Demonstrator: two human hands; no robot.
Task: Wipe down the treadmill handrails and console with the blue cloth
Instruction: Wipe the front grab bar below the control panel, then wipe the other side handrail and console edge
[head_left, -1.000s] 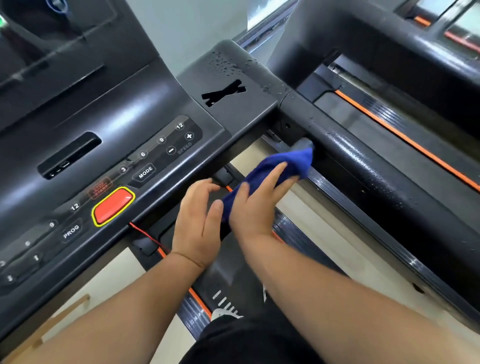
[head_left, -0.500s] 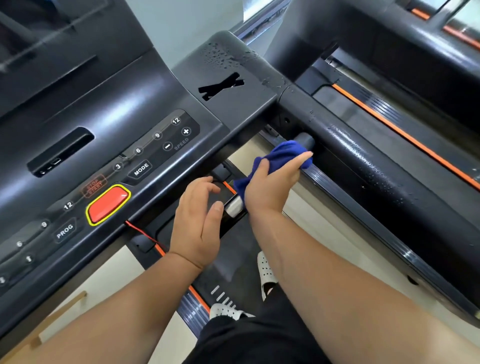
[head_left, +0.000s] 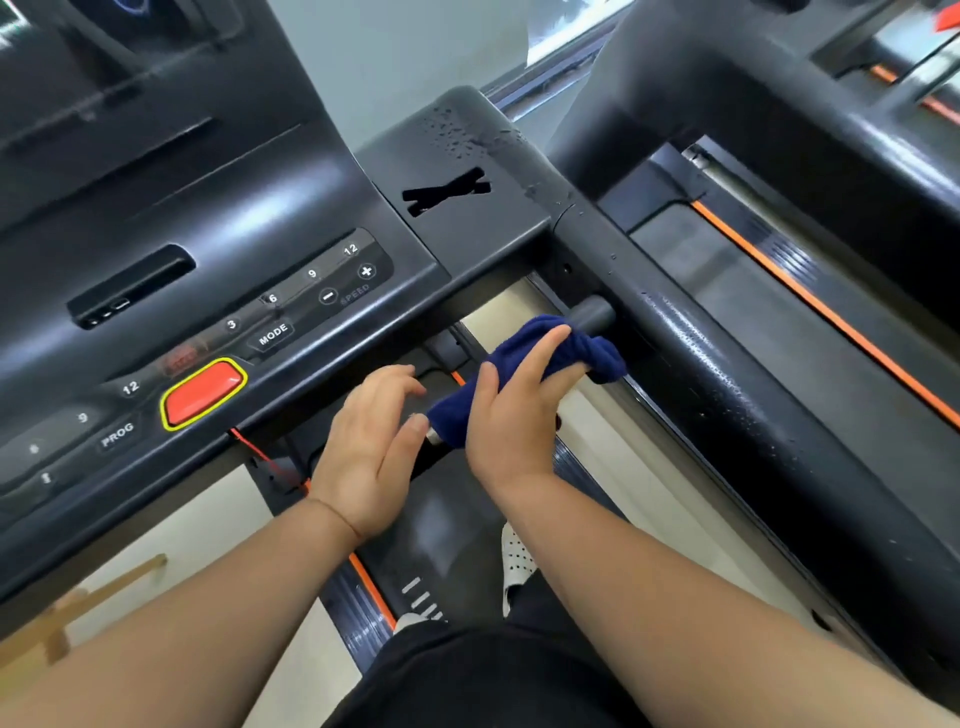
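The right hand (head_left: 511, 421) grasps the blue cloth (head_left: 524, 364), fingers curled over it, and holds it bunched around a short grip bar below the console (head_left: 171, 218). The cloth's upper end touches the grey stub (head_left: 592, 314) where that bar meets the right handrail (head_left: 727, 395). The left hand (head_left: 371, 447) is released: its fingers are loosely curved and hold nothing, and the thumb tip lies just beside the cloth's lower end. Legible console markings are "MODE", "PROG" and a faint "SPEED" under plus and minus signs, with two runs of numerals, 3, 6, 9 and 12 on the right and 9 and 12 on the left. A red button (head_left: 202, 392) with a yellow border sits between the two runs. The red lettering above it is too blurred to read. Water droplets show on the handrail and on the corner panel (head_left: 467, 150), which bears a black X-shaped mark. A red cord (head_left: 260, 457) hangs below the button. A white perforated shoe (head_left: 517, 561) stands on the belt (head_left: 441, 525).
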